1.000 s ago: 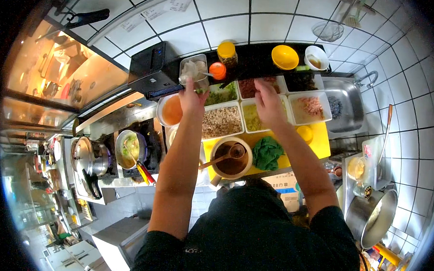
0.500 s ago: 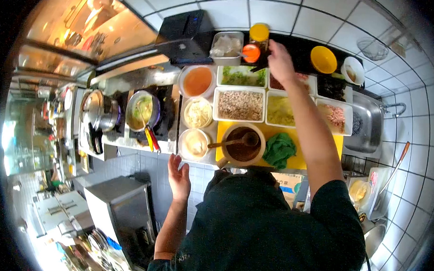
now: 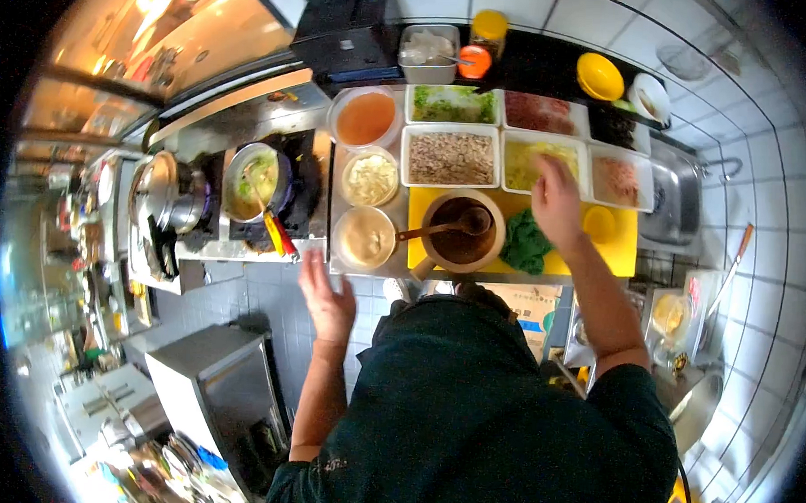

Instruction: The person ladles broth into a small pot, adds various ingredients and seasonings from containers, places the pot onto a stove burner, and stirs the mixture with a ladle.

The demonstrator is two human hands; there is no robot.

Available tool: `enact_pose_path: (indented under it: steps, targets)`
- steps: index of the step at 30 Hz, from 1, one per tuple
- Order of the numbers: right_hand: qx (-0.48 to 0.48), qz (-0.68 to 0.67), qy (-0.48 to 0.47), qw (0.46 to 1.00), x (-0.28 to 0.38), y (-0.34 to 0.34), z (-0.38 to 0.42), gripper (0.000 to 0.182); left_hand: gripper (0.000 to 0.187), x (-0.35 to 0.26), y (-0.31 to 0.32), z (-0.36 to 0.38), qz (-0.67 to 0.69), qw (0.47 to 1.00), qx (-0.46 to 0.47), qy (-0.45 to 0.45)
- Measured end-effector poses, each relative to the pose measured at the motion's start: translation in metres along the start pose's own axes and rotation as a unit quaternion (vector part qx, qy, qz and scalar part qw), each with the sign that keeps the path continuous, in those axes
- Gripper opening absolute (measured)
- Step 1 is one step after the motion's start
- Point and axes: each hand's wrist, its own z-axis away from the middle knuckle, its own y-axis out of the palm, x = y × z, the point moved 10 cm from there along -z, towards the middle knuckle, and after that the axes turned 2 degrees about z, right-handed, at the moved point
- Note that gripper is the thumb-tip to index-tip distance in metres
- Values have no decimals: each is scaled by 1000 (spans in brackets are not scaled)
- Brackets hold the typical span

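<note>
My left hand (image 3: 326, 300) is open with its fingers apart, in front of the counter edge. It is nearest to the red and yellow handle (image 3: 280, 235) at the frying pan (image 3: 257, 184), which holds pale and green food on the stove. My right hand (image 3: 558, 202) hovers over the front edge of a white tray of yellowish food (image 3: 540, 157). Its fingers are blurred, and I see nothing clearly in them. Beside it lie a green cloth (image 3: 527, 242) and a round yellow item (image 3: 599, 224) on the yellow cutting board (image 3: 617, 254). A pot (image 3: 461, 257) of dark sauce with a wooden ladle (image 3: 472, 221) stands left of the cloth.
White trays of minced food (image 3: 450, 157), chopped greens (image 3: 454, 104) and pink meat (image 3: 616, 181) line the counter. Round tubs (image 3: 364, 237) stand at left. Behind are an orange-topped container (image 3: 474, 62), a yellow-lidded jar (image 3: 489, 26) and a yellow bowl (image 3: 599, 77). A sink (image 3: 677, 205) is at right.
My right hand has come back from beside the yellow-lidded jar to the near side of the trays. My left hand has moved slightly left. The whole view has shifted a little.
</note>
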Motion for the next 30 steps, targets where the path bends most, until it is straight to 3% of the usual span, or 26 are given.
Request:
enact_pose_path:
  steps: [3, 5, 8, 14, 15, 18, 20, 22, 26, 28, 30]
  targets:
    - [69, 73, 26, 995, -19, 34, 76, 50, 71, 57, -21, -2, 20, 998, -30, -42]
    - [125, 167, 110, 972, -8, 42, 109, 45, 73, 84, -37, -3, -7, 999, -28, -35]
    - [127, 235, 71, 961, -10, 76, 162, 43, 71, 117, -49, 5, 42, 998, -34, -34]
    - [125, 29, 329, 936, -53, 58, 182, 41, 67, 114, -57, 5, 69, 997, -24, 9]
    - [19, 35, 311, 950, -47, 32, 178, 31, 66, 110, -58, 5, 73, 997, -24, 16]
    - [-106, -3, 376, 920, -56, -33, 198, 31, 65, 100, -66, 6, 89, 995, -29, 34]
    - [-184, 47, 394, 899, -88, -71, 222, 28, 64, 94, -70, 8, 107, 992, -37, 49]
    - [-284, 0, 425, 860, -131, -99, 250, 24, 63, 86, -72, 7, 109, 992, -29, 53]
    - [-370, 6, 391, 842, -180, -140, 249, 22, 63, 75, -68, 4, 83, 994, -23, 66]
    - [-285, 156, 413, 851, -206, -141, 240, 30, 62, 63, -68, 0, 82, 994, -29, 74]
    - [-114, 63, 481, 867, -261, -97, 247, 39, 60, 55, -66, -5, 66, 996, -21, 59]
